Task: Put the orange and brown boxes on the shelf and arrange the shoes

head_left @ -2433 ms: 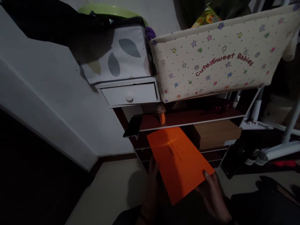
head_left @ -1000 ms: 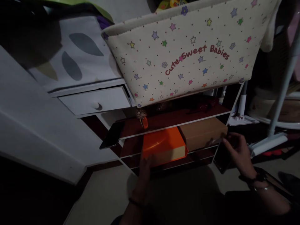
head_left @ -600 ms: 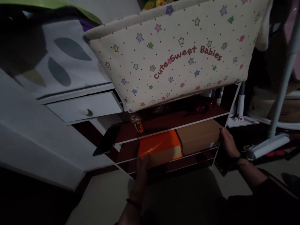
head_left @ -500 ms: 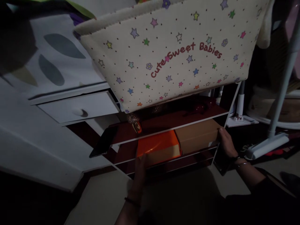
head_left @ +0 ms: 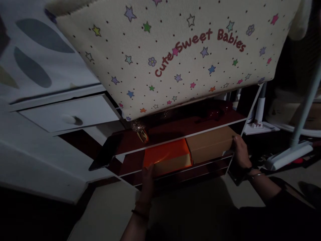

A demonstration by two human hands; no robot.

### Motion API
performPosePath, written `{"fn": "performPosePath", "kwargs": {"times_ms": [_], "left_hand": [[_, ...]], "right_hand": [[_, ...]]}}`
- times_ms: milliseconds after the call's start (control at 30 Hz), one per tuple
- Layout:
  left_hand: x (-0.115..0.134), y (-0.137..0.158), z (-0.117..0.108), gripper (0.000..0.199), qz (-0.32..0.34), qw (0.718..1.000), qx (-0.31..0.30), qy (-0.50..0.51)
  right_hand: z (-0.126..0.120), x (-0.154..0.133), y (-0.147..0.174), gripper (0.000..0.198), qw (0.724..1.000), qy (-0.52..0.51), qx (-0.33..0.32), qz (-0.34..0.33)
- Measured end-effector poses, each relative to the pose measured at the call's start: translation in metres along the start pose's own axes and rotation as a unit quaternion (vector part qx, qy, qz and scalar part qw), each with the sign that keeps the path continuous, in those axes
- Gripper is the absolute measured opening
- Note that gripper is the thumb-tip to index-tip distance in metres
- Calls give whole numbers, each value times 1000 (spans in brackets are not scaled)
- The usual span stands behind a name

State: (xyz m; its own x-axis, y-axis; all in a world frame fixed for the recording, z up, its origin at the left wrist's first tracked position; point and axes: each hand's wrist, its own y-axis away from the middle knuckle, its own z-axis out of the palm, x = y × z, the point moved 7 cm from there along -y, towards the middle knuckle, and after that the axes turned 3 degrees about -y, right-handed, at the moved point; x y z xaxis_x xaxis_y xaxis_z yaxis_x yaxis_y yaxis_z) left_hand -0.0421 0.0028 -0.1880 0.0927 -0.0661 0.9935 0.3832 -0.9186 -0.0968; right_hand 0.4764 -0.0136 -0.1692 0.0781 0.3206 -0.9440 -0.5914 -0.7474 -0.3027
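Observation:
An orange box (head_left: 165, 153) with a tan front lies on the middle shelf, side by side with a brown cardboard box (head_left: 210, 144). My left hand (head_left: 147, 179) grips the orange box at its front left corner, fingers partly in shadow. At the other end, my right hand (head_left: 241, 152) is closed on the right end of the cardboard box, close to the shelf's side post; some fingertips are hidden. The dark red shelf rack (head_left: 170, 130) has white edges. Over it sits a cream fabric basket (head_left: 190, 60) printed with stars and "Cute Sweet Babies".
A dark flat object, possibly a phone (head_left: 106, 152), juts past the rack's left edge. A glittery item with a gold clasp (head_left: 142, 135) and shiny red shoes (head_left: 215, 113) sit on the upper shelf. Left is a white drawer (head_left: 72, 115); right, a floor squeegee (head_left: 288, 155).
The view has moved a little closer, so the basket looks larger. Both hands stay at the outer ends of the two boxes, which show no clear shift on the shelf.

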Motion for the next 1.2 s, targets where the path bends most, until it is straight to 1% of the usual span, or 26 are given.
{"fn": "performPosePath", "kwargs": {"times_ms": [100,233,333,433,533,633,700,767,867,933,967,1033,1100,1133,1200], "left_hand": [[2,1,1,47,-26,999,25,-14],[11,4,5,48,-39,999,20,-5],[22,8,7,48,-30,1000,1,3],[37,11,8,54,3,1000,-14,11],[53,16,6,70,40,999,-25,10],[60,20,1,82,41,999,-32,-1],[60,22,-2,84,35,999,-36,-7],[59,23,-4,82,38,998,-45,-8],[57,23,-5,75,60,997,-53,-9],[56,22,-5,71,77,996,-52,-8],[55,22,-6,70,82,995,-50,-8],[54,23,-8,66,95,995,-39,-12],[60,25,-12,61,132,991,-12,-26],[67,27,-15,57,162,986,6,-37],[86,29,-20,51,227,971,43,-55]], "right_hand": [[0,-4,0,71,1000,15,10,-11],[1,-10,1,73,1000,19,-7,-6],[-3,-11,4,72,999,38,-19,2],[-16,-10,7,70,998,56,-20,4],[-38,-14,9,67,996,84,25,-23],[-55,-22,12,61,993,81,79,-43],[-59,-29,18,58,991,71,100,-55],[-58,-39,25,54,988,82,112,-74],[-45,-57,40,44,981,121,96,-120],[-29,-78,52,36,969,158,63,-179],[-20,-92,59,32,957,179,45,-222],[1,-127,71,25,923,216,20,-317],[27,-161,77,22,890,239,-16,-388],[43,-176,75,23,878,248,-45,-407],[83,-199,64,31,856,279,-121,-418]]}}
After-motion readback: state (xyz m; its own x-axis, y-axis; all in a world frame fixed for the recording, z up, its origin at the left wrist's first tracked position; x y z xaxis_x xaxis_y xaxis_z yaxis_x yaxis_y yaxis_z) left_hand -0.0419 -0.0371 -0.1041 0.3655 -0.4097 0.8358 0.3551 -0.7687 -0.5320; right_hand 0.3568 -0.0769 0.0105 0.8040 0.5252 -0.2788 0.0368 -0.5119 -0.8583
